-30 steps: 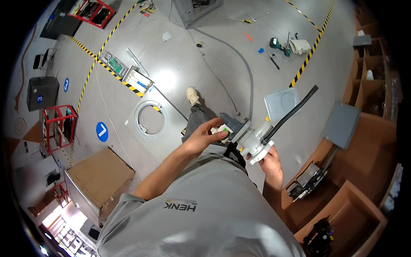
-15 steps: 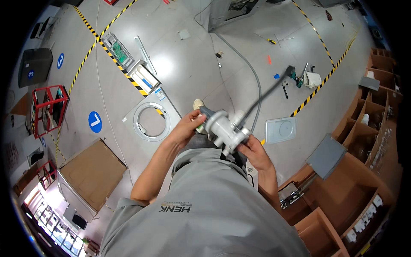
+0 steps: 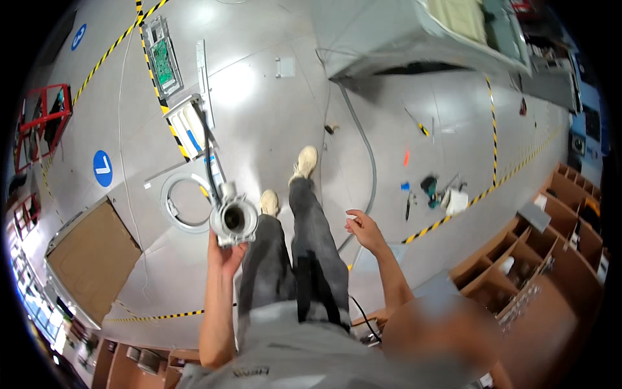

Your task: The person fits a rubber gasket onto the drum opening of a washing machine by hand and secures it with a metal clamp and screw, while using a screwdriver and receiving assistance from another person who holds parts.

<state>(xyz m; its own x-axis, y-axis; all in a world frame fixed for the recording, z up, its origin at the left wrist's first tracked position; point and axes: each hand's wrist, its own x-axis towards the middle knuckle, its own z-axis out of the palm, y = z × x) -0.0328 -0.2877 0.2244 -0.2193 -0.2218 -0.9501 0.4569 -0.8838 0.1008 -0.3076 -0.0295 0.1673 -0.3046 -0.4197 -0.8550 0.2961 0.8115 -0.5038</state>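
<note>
Status: the white pump housing (image 3: 243, 209) is sitting in the left hand (image 3: 227, 255), above the floor at the left and well apart from the grey machine cabinet (image 3: 395, 42) at far right. Its separation from any machine therefore appears complete. The front panel with a round opening (image 3: 165, 200), the drawer (image 3: 185, 133) and the circuit-board module (image 3: 164, 61) are lying loose at the left, in order from near to far. The housing is not yet being set down or fitted; whether either step is outstanding cannot be told.

Left hand pose: the forearm is extending from the near edge. The fingers and thumb are clamping the housing from its near, lower side. The wide round port is facing up, and the black hose (image 3: 208, 159) is projecting toward the far side.

Right hand pose: the right hand (image 3: 367, 232) is hanging clear, to the right of the legs, with its forearm angling far and left. The fingers are curling loosely, standing apart, and no part is showing in them.
</note>
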